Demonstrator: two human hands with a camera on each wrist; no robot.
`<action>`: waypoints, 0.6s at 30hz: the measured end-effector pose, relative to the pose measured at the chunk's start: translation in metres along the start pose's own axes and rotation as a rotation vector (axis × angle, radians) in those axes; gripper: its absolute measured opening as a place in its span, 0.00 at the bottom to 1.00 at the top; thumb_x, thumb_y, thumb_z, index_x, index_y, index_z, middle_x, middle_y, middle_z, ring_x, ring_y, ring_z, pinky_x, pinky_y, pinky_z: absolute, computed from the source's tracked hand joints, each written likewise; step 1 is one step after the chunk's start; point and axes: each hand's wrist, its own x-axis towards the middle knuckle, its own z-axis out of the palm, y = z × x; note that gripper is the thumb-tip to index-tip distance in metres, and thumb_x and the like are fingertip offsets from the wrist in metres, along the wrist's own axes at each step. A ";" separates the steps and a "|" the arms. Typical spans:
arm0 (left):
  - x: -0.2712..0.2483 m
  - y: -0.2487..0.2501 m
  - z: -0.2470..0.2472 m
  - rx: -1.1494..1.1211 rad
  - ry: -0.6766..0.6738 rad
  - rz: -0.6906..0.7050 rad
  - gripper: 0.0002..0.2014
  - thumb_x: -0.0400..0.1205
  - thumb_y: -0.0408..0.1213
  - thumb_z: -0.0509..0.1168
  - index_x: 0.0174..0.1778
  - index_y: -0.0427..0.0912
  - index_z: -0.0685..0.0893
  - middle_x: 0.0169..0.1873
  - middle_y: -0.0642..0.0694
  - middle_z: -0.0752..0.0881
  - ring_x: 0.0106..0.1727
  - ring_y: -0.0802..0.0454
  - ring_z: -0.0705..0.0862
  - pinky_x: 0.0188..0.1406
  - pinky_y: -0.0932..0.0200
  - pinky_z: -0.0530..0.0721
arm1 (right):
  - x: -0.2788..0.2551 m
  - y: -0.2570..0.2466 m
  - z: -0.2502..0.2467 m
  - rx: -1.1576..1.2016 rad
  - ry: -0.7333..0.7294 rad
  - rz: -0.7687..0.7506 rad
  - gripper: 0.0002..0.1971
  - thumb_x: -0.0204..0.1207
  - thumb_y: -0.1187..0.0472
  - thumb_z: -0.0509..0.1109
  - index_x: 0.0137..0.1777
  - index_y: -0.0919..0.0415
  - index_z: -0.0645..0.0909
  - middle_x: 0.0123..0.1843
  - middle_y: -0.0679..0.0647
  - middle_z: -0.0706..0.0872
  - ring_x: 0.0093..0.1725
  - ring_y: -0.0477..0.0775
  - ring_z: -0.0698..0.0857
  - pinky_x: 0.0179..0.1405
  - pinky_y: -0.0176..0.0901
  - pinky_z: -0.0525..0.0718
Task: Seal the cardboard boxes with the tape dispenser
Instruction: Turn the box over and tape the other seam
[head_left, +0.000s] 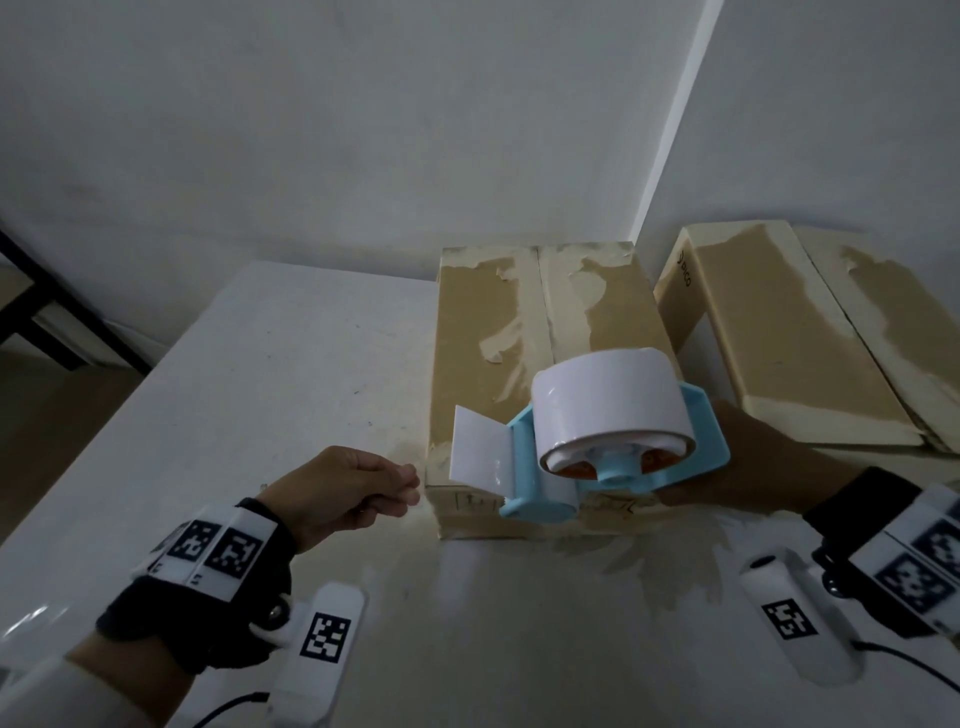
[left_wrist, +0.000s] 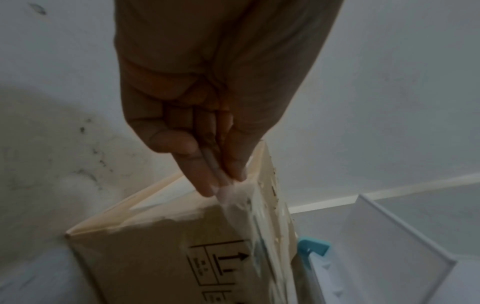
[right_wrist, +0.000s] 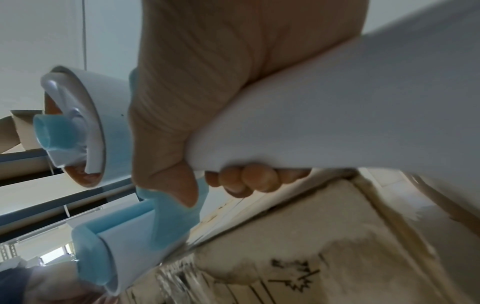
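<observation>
A brown cardboard box (head_left: 519, 332) with torn, peeled flaps lies on the white table. My right hand (head_left: 748, 457) grips the white handle (right_wrist: 337, 113) of a blue tape dispenser (head_left: 613, 431), which carries a white roll. The dispenser hovers over the box's near right corner. My left hand (head_left: 410, 483) is by the box's near left corner. Its thumb and fingertips (left_wrist: 207, 181) pinch what looks like a clear tape end (left_wrist: 233, 193) against the box edge (left_wrist: 270, 185). A second box (head_left: 779, 332) lies to the right.
The white table (head_left: 260, 389) stands against a pale wall, and its left edge drops to the floor. A dark-framed piece of furniture (head_left: 52, 312) stands at the far left. A wall corner runs up behind the boxes.
</observation>
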 end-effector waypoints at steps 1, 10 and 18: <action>0.001 -0.001 0.001 -0.003 -0.005 -0.011 0.09 0.80 0.35 0.64 0.37 0.36 0.86 0.27 0.49 0.88 0.25 0.62 0.83 0.24 0.72 0.74 | 0.000 0.000 0.001 -0.011 -0.002 -0.008 0.23 0.46 0.45 0.81 0.44 0.28 0.80 0.42 0.28 0.87 0.40 0.33 0.86 0.37 0.25 0.82; 0.006 -0.001 0.009 0.110 0.044 0.019 0.11 0.79 0.33 0.65 0.30 0.39 0.83 0.23 0.52 0.89 0.25 0.63 0.86 0.24 0.70 0.72 | 0.001 0.002 0.002 0.018 -0.011 0.002 0.21 0.47 0.43 0.75 0.43 0.24 0.78 0.46 0.29 0.87 0.41 0.36 0.87 0.38 0.25 0.83; 0.009 -0.012 0.014 0.209 0.130 -0.012 0.08 0.79 0.31 0.65 0.34 0.36 0.83 0.23 0.50 0.88 0.21 0.61 0.85 0.14 0.73 0.69 | 0.001 0.004 0.002 0.027 -0.006 0.021 0.25 0.45 0.42 0.81 0.45 0.28 0.80 0.51 0.34 0.86 0.44 0.37 0.87 0.41 0.26 0.83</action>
